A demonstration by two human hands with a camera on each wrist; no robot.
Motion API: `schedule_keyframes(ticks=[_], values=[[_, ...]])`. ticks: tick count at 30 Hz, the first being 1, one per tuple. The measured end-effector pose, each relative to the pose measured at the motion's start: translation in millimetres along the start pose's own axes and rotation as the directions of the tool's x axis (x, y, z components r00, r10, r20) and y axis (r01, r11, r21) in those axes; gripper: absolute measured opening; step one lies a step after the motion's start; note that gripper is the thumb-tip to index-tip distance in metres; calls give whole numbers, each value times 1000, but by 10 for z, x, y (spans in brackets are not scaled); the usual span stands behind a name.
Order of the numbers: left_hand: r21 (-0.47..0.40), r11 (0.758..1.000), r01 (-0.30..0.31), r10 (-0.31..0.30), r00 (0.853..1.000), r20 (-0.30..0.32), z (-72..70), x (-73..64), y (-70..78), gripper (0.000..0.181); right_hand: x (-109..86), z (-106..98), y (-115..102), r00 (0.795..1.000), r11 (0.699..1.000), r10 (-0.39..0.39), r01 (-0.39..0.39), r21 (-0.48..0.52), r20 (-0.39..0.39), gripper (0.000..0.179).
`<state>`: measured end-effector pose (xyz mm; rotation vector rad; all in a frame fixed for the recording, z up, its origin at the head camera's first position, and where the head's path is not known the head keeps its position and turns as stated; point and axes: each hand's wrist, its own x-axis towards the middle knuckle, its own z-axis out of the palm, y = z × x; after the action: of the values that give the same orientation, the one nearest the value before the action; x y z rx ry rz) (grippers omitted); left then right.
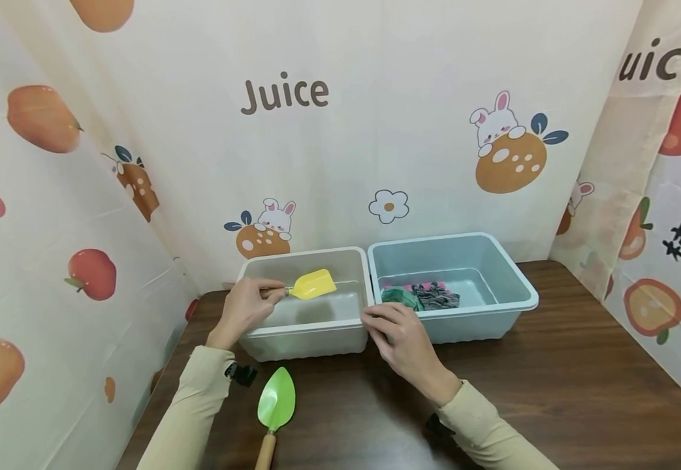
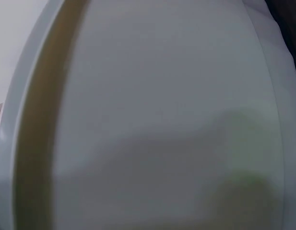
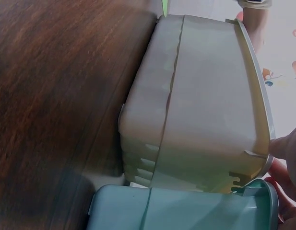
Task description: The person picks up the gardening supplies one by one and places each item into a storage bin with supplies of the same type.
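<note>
My left hand (image 1: 246, 305) pinches the wooden handle of a small yellow toy shovel (image 1: 313, 284), whose blade lies over the inside of the grey bin (image 1: 311, 343). At the grey bin's front right corner is my right hand (image 1: 401, 336), gripping the rim with bent fingers and thumb. Those fingers (image 3: 281, 143) also reach the adjoining corner of the blue bin (image 3: 186, 206). Inside the blue bin lie a bunched green cloth-like thing, a knobbly dark grey one (image 1: 437, 297) and something pink. Only the grey bin's outer wall (image 2: 162, 86) fills the left wrist view.
A green hand trowel (image 1: 277, 399) with a wooden handle lies on the dark wooden table (image 1: 563, 378), in front of the grey bin. Both bins stand side by side near the back edge. A fruit-printed curtain (image 1: 346, 156) hangs behind and at both sides.
</note>
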<state>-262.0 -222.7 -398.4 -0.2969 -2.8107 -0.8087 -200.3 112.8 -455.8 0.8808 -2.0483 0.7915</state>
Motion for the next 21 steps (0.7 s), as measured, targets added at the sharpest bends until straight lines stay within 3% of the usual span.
schedule_keyframes(ticks=[10, 17, 21], values=[[44, 999, -22, 20, 999, 30, 44, 5, 28, 23, -4, -2, -14, 1000, 1000, -10, 11, 6, -9, 30], [84, 994, -64, 62, 998, 25, 65, 35, 31, 22, 6, -9, -16, 1000, 1000, -8, 8, -1, -8, 28], [57, 997, -46, 46, 999, -1, 64, 58, 24, 25, 7, -12, -15, 1000, 1000, -5, 5, -3, -4, 28]])
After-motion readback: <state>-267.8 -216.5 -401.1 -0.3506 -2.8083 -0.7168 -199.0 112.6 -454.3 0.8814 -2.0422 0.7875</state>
